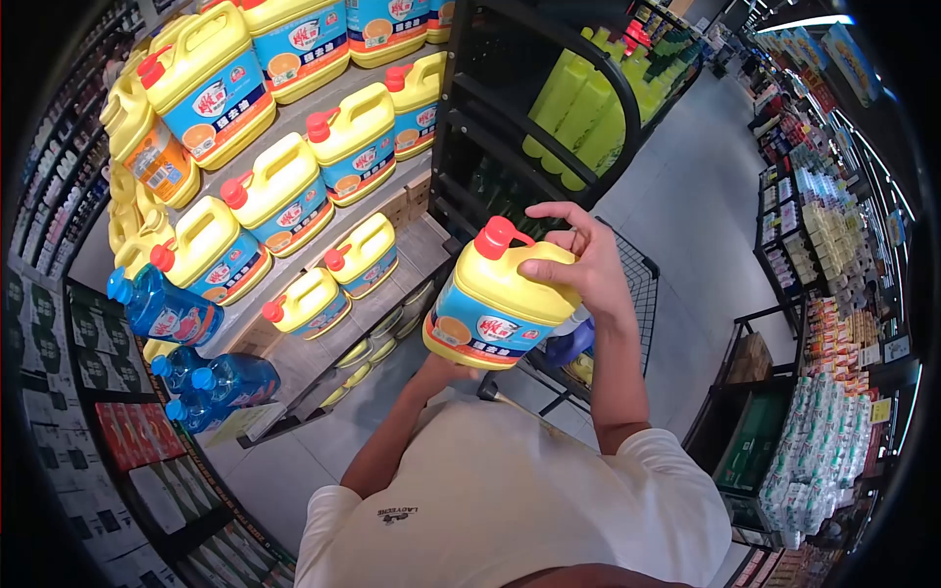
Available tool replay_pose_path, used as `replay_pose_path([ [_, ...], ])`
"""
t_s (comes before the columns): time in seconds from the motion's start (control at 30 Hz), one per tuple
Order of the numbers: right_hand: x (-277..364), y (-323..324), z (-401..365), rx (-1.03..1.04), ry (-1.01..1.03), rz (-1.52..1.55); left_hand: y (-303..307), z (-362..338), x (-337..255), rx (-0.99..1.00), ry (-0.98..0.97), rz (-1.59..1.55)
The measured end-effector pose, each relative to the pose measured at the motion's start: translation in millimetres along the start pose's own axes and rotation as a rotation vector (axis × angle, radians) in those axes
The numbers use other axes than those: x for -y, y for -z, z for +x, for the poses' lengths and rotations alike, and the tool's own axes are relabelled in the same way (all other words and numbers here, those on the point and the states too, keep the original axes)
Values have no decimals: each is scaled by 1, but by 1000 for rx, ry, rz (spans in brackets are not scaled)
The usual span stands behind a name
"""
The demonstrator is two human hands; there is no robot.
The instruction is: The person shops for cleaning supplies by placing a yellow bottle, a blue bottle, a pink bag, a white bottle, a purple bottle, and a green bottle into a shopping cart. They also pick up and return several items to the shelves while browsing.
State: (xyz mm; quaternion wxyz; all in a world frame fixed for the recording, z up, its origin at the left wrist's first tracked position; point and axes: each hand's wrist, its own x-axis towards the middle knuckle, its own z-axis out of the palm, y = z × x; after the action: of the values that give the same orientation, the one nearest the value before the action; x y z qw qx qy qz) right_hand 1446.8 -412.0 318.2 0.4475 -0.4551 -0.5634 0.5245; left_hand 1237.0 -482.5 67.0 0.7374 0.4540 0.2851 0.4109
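Observation:
A yellow detergent jug (490, 309) with a red cap and a blue label is held up in front of me. My right hand (580, 263) grips its top by the handle. My left hand (443, 370) supports it from below, mostly hidden under the jug's base. A black wire shopping cart (642, 284) stands just behind the jug, with a blue item partly visible inside it.
Shelves (323, 235) on the left carry several matching yellow jugs (279, 191) and blue bottles (162, 309). A black rack (470, 127) with green bottles (583, 113) stands ahead. An aisle floor (686, 196) runs to the right past stocked shelves (833, 245).

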Motion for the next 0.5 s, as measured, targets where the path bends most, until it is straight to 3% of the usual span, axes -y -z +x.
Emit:
replay_pose_path([
  [0.07,-1,12,-12,-5,-34,44,-10,1,-1,105,-128,-164],
  [0.2,-12,40,-34,-136,-75,77,-18,14,15,134,13,-358],
  [0.3,-17,66,-67,-189,-95,119,-34,21,-10,130,49,-206],
  [0.37,-2,77,-95,-253,-47,-39,-46,36,-17,247,274,-3],
  [0.4,5,81,-107,-317,-26,-121,-53,43,-2,340,218,-78],
  [0.43,9,87,-115,-350,-52,-119,-62,46,0,306,189,110],
  [0.5,14,106,-126,-514,-44,-392,-73,46,26,317,88,340],
])
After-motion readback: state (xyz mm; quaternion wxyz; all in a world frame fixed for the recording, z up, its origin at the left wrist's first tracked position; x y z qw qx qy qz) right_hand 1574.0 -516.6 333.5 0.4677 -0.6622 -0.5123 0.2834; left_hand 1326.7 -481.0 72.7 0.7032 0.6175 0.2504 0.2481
